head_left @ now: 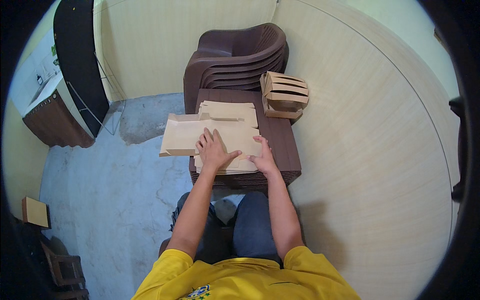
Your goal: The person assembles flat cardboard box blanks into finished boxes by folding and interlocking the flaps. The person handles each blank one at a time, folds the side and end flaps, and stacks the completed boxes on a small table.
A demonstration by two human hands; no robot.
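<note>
Slippage looks the likeliest trouble: both hands, left (214, 150) and right (262, 159), lie open and flat, gripping nothing, on the flat tan cardboard box blank (200, 131) atop the dark brown plastic table (282, 145), and its left part overhangs the edge unsupported.

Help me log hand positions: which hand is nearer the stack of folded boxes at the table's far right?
Right. The right hand lies on the flat cardboard sheets below the stack of folded boxes; the left hand rests farther left.

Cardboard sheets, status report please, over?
Both hands flat: left hand, right hand pressing top cardboard sheet. Folded boxes stacked beyond. Nothing in the way.
</note>
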